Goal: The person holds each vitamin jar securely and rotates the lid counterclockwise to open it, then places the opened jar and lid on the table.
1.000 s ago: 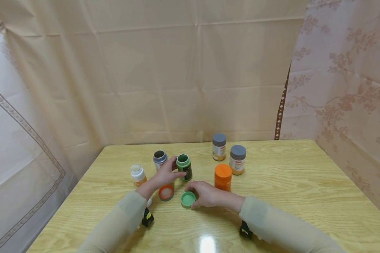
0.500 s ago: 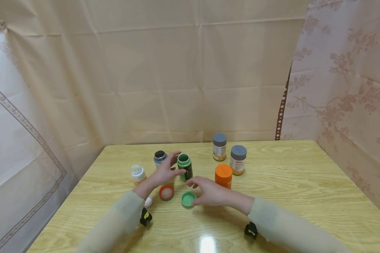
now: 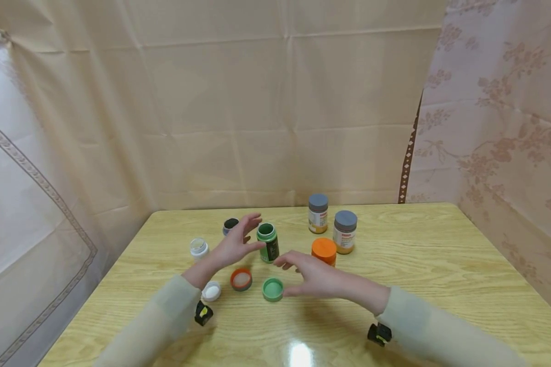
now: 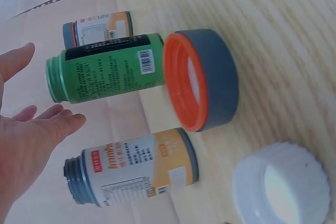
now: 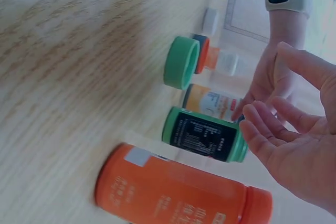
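An uncapped green jar (image 3: 271, 251) with a dark label stands upright mid-table. My left hand (image 3: 235, 246) hovers just left of it, fingers spread and thumb apart, holding nothing. In the left wrist view, a gap shows between that hand and the green jar (image 4: 113, 69). A green lid (image 3: 273, 289) lies inside-up in front of the jar. Above and right of the lid is my right hand (image 3: 314, 275), its fingers loosely bent and nothing in them. This hand partly covers an orange jar (image 3: 324, 248) with its lid on.
Left of the green jar are an open grey-necked jar (image 3: 230, 225), partly hidden by the left hand, and an open white-necked jar (image 3: 199, 247). A grey lid with orange lining (image 3: 241, 280) and a white lid (image 3: 211, 291) lie nearer. Two grey-lidded jars (image 3: 318, 214) stand back right.
My left hand has come away from the green jar, leftward, with its fingers opening. My right hand has lifted off the green lid and drawn right. The jar and lid stay where they were.
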Demonstrator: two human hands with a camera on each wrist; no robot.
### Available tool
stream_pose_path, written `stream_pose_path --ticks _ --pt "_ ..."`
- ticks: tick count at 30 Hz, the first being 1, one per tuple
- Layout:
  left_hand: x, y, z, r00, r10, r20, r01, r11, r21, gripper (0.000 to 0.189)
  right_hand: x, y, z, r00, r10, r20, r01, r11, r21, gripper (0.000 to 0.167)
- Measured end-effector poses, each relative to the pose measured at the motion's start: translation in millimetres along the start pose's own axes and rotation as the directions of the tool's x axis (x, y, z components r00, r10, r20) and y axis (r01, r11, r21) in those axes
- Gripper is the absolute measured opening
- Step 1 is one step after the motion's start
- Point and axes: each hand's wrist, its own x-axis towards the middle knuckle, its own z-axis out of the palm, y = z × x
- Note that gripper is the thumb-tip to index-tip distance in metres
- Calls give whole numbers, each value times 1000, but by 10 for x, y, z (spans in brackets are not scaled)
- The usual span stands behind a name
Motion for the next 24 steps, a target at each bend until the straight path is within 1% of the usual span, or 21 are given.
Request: stream_pose_path --ticks 8,14,17,21,24 --pt "-37 104 -68 1000 -21 4 21 1000 9 72 -184 5 -138 999 -33 9 33 999 17 54" --pt "-101 158 -102 1000 11 11 -11 1000 -14 72 -388 61 -246 1000 -24 -12 24 999 -28 53" --pt "-143 198 -105 1000 23 14 -23 1000 -7 72 -493 94 -308 1000 -7 -29 6 999 -41 52" --pt "-189 254 -81 999 35 8 -36 999 8 71 -607 138 -396 999 -9 -45 7 999 -45 51" --pt "-216 297 -39 999 46 10 -46 999 -5 70 -670 182 -453 998 -19 -60 16 999 -52 49"
